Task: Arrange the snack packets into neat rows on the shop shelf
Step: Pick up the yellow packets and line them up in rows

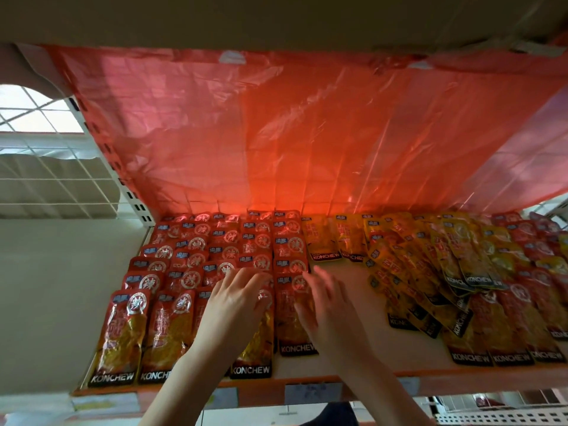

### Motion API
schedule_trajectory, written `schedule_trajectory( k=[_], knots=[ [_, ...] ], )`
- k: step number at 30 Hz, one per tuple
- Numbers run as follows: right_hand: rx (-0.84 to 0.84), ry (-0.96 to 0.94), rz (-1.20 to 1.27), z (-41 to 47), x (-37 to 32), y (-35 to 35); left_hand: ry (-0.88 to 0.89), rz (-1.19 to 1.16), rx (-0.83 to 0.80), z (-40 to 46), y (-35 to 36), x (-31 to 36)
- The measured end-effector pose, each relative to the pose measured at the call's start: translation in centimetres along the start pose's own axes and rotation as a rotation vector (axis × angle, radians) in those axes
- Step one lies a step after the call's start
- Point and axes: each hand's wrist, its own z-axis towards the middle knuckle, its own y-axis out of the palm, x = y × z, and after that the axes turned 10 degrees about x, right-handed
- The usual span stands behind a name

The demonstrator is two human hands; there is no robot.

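Both hands flat on red foil snack packets: left hand [238,298] and right hand [327,305], each grip released, fingers straight.
Red glossy foil snack packets [290,302] on the pale shop shelf [347,352] look light, limp, slippery; judged best slid by flat faces or pinched at sealed edges.

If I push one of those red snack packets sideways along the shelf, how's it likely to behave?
The red packets look flat and glossy, so one would probably slide easily on the smooth shelf. They overlap like shingles, so pushing one likely drags its neighbours. Thin foil pouches probably flex rather than stay stiff; the left hand and right hand rest flat on them.
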Motion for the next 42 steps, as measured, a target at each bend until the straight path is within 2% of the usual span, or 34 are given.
schedule_trajectory(
  k=[9,16,25,31,36,42],
  knots=[
    [-0.073,-0.084,-0.066,1.2,-0.6,2.2,0.151,0.113,-0.076,-1.1,0.1,-1.1],
    [-0.111,-0.14,-0.153,0.3,-0.8,1.8,0.153,0.096,-0.081,-1.4,0.5,-1.5],
    [-0.102,-0.056,-0.152,0.0,-2.3,2.4,0.126,0.102,-0.01,-1.3,0.6,-0.9],
    [-0.024,-0.046,-0.078,0.5,-1.8,0.2,0.136,0.073,0.077,-0.5,0.4,-0.2],
    [0.115,-0.028,0.003,0.8,0.7,-2.6,0.193,0.051,0.13,0.0,1.0,1.8],
    [0.291,-0.036,-0.002,0.9,5.6,-5.5,0.275,0.014,0.091,0.2,3.3,5.5]
  ],
)
